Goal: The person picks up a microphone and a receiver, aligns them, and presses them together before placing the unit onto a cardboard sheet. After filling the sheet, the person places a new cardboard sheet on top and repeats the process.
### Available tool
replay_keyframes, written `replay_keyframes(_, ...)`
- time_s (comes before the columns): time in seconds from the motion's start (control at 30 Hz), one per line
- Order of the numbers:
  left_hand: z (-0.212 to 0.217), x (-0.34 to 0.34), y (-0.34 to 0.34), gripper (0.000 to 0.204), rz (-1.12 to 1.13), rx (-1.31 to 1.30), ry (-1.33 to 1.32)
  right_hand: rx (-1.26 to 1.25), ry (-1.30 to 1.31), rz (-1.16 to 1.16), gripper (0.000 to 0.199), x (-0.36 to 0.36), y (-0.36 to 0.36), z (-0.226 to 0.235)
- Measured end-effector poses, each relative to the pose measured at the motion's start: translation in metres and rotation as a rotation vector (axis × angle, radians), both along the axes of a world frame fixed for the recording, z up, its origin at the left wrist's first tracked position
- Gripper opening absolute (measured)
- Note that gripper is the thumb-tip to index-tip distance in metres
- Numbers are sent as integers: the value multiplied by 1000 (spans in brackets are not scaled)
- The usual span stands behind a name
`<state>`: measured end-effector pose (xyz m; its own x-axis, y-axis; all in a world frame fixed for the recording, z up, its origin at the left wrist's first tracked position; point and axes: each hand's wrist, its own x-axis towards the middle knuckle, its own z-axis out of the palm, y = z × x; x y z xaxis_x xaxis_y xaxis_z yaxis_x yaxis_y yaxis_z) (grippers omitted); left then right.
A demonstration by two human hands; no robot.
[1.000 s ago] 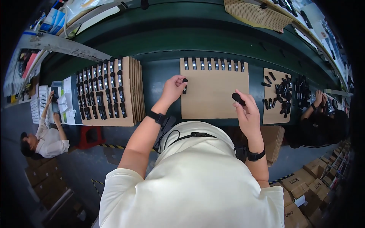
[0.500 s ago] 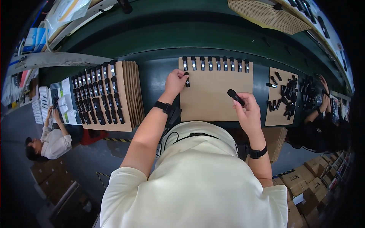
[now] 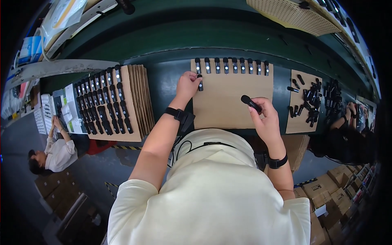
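Note:
A brown cardboard sheet lies in front of me, with a row of small black microphones along its far edge. My left hand is closed at the sheet's left edge, thumb and fingers pinching a microphone that lies just below the row's left end. Over the right part of the sheet, my right hand grips another microphone by its body. Its rounded black head points up and to the left, and the fingers hide its lower end.
Left of the sheet, a cardboard stack carries several rows of microphones. On the right, loose microphones lie piled on a smaller cardboard sheet and the green bench beside it. One person sits far left; another, in dark clothing, is far right.
My right hand with its microphone has shifted slightly left. The left hand stays at nearly the same place with its microphone. The far-right person's hands have moved lower.

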<state>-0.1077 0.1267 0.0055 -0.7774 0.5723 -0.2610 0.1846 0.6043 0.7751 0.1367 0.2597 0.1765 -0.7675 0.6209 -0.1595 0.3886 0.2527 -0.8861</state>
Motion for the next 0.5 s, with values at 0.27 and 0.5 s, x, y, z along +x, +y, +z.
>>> replay_keyframes(0.27,22,9,-8,30,11,123,52,18,36,31,20,-9,-10,13)
replay_keyframes(0.5,60,18,-28,20,-28,270,8,101,138,118,20,-18,-22,29)
